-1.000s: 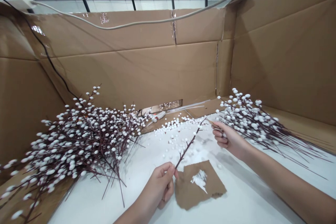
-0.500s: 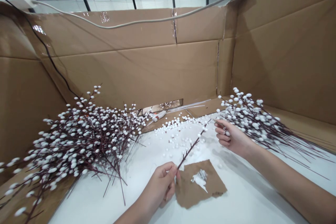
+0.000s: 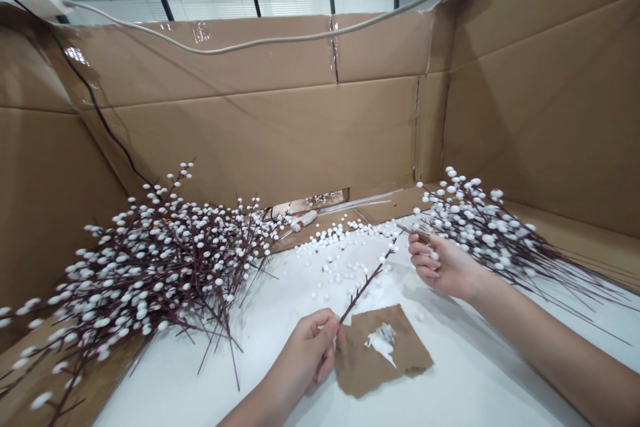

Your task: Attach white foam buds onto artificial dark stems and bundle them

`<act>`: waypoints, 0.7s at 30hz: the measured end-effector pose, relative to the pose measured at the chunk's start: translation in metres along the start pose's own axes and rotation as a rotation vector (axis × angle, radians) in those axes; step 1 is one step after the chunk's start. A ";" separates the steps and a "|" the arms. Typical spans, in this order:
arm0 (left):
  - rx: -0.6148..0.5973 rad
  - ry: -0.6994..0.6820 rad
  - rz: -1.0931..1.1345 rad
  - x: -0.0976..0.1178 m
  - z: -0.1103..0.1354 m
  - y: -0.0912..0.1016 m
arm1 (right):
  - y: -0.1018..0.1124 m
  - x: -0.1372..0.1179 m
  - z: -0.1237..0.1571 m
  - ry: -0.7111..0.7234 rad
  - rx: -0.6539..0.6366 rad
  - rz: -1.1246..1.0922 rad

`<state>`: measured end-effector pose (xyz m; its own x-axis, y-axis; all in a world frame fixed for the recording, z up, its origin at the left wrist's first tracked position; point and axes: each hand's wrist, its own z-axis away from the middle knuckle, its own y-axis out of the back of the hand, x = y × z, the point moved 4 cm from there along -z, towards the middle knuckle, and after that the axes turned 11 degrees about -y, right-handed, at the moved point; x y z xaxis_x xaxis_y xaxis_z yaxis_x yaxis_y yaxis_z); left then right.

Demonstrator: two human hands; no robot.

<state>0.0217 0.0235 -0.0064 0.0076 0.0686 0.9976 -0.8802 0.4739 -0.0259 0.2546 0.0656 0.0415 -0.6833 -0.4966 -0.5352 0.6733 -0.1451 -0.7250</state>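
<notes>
My left hand (image 3: 314, 349) is closed around the lower end of a dark brown artificial berry stem (image 3: 366, 285). The stem slants up to the right, mostly bare, with short side twigs and a white berry or two near its tip. Close to that tip, my right hand (image 3: 443, 263) pinches a small, thin brown piece (image 3: 419, 236) whose kind I cannot make out. A white berry (image 3: 434, 255) shows at the fingers of this hand. Below the stem lies a torn cardboard piece (image 3: 360, 373) with a smear of white paste (image 3: 382, 343) on it.
Loose white berries (image 3: 333, 235) are scattered over the white tabletop (image 3: 210, 387). Bundles of berry stems lie at left (image 3: 175, 260) and right (image 3: 493, 233). Behind them are a glue gun (image 3: 303, 221), clear glue sticks (image 3: 367, 202) and tall cardboard walls (image 3: 250, 133).
My right fingers have shifted slightly, and more of the thin brown piece shows by the stem's tip. My left hand and the stem have barely moved.
</notes>
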 end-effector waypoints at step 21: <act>0.048 -0.004 -0.050 0.002 -0.002 0.001 | 0.000 0.000 0.000 -0.031 -0.019 -0.011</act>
<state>0.0214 0.0259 -0.0050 0.0499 0.0423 0.9979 -0.9006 0.4338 0.0267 0.2548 0.0655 0.0411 -0.6811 -0.5217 -0.5138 0.6604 -0.1346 -0.7387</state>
